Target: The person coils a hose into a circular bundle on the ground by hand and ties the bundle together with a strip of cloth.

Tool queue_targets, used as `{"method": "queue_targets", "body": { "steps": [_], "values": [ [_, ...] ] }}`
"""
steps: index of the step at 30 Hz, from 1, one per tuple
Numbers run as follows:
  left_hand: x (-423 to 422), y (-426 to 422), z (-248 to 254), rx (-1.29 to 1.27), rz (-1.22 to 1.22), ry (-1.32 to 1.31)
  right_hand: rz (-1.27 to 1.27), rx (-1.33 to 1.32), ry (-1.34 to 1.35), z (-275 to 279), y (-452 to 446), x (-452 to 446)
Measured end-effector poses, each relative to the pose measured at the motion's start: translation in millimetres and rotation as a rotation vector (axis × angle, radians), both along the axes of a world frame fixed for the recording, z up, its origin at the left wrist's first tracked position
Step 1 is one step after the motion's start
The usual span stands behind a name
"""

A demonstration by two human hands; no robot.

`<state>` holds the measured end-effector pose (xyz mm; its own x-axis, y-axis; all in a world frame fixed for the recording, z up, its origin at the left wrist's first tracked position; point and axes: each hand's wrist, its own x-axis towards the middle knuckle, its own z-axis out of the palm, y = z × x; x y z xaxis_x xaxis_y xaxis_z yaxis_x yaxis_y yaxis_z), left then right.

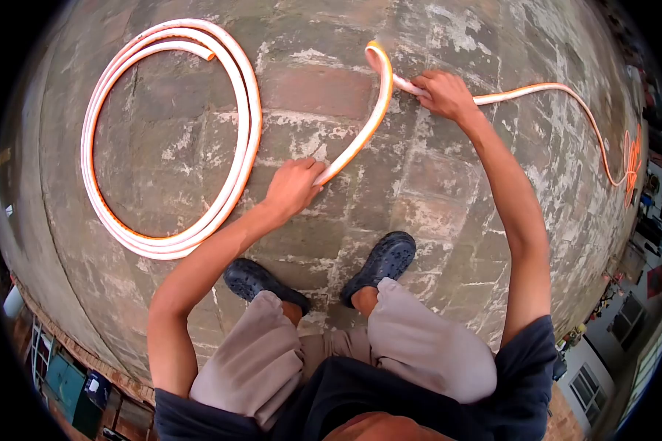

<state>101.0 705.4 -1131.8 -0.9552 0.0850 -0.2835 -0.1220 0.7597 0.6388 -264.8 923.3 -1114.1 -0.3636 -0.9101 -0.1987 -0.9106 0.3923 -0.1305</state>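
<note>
A dark navy shirt (338, 378) with short sleeves (526, 364) is worn, and the arms (529, 246) are left bare below them. Loose, creased trousers (426, 342) in greyish beige are paired with dark blue clogs (388, 257) pierced with small holes.

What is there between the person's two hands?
A curved stretch of white-and-orange hose runs from the left hand's grip to the right hand's grip, over worn floor, as the head view shows.
</note>
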Motion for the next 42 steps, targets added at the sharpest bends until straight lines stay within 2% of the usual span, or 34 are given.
{"method": "queue_targets", "body": {
  "steps": [2,4,6,7,8,9,11,12,13,14,15,16,18,19,21,22,23,25,26,28,29,31,32,34,37,39,41,42],
  "values": [
    [12,3,0,0.109,0.002,-0.027,-0.018,0.051,-0.045,18,5,-5],
    [22,8,14,0.219,0.005,-0.054,-0.042,0.022,0.043,35,8,-14],
    [31,10,34,0.283,-0.305,-0.044,-0.093,-0.191,0.206,50,6,-45],
    [41,16,42,0.288,-0.313,-0.039,-0.097,-0.365,0.265,72,2,-63],
    [53,22,48,0.342,-0.332,-0.074,-0.132,-0.289,0.426,87,7,-92],
    [60,25,51,0.396,-0.353,-0.111,-0.115,-0.318,0.478,106,5,-115],
    [61,11,54,0.433,-0.274,-0.055,-0.016,-0.48,0.615,157,-10,-130],
    [51,-4,66,0.378,-0.151,-0.058,0.07,-0.614,0.696,180,-23,-125],
    [44,-16,71,0.321,-0.023,-0.06,0.014,-0.698,0.747,194,-33,-120],
    [42,-25,68,0.318,-0.017,-0.061,-0.159,-0.811,0.643,203,-44,-103],
    [40,-34,65,0.204,0.112,0.109,-0.331,-0.921,0.529,208,-53,-90],
    [39,-43,63,0.082,0.245,0.275,-0.321,-0.933,0.517,200,-57,-89],
    [44,-53,55,-0.065,0.34,0.246,-0.4,-1.204,0.192,157,-67,-80],
    [50,-58,49,-0.145,0.355,0.203,-0.396,-1.226,0.156,121,-61,-87],
    [57,-59,37,-0.228,0.379,0.151,-0.068,-0.608,0.37,39,-41,-106],
    [60,-59,30,-0.25,0.371,0.188,-0.068,-0.629,0.36,22,-50,-85],
    [65,-56,24,-0.288,0.42,0.196,-0.529,-0.586,-0.13,15,-55,-52],
    [71,-50,2,-0.326,0.616,0.199,-0.959,-0.481,-0.664,20,-51,-5],
    [73,-53,-8,-0.326,0.629,0.195,-0.95,-0.482,-0.693,24,-48,11],
    [75,-63,-21,-0.279,0.732,0.059,-0.746,-0.217,-0.325,17,-38,39],
    [78,-67,-24,-0.284,0.746,0.05,-0.829,-0.143,-0.418,12,-40,55],
    [78,-72,-25,-0.211,0.704,0.083,-0.822,0.009,-0.404,16,-50,85],
    [78,-73,-25,-0.205,0.693,0.127,-0.815,0.012,-0.413,12,-54,89],
    [77,-72,-21,-0.205,0.68,0.11,-0.595,-0.049,-0.363,6,-59,95],
    [77,-72,-12,-0.196,0.658,0.091,-0.663,-0.069,-0.502,6,-90,81],
    [80,-69,-7,-0.118,0.658,0.035,-0.671,-0.151,-0.452,-18,-125,54],
    [86,-64,-5,-0.115,0.648,0.024,-0.631,-0.16,-0.429,-1,-173,39],
    [89,-60,-4,-0.11,0.642,0.015,-0.658,-0.268,-0.538,-10,-194,29]
  ]
}}
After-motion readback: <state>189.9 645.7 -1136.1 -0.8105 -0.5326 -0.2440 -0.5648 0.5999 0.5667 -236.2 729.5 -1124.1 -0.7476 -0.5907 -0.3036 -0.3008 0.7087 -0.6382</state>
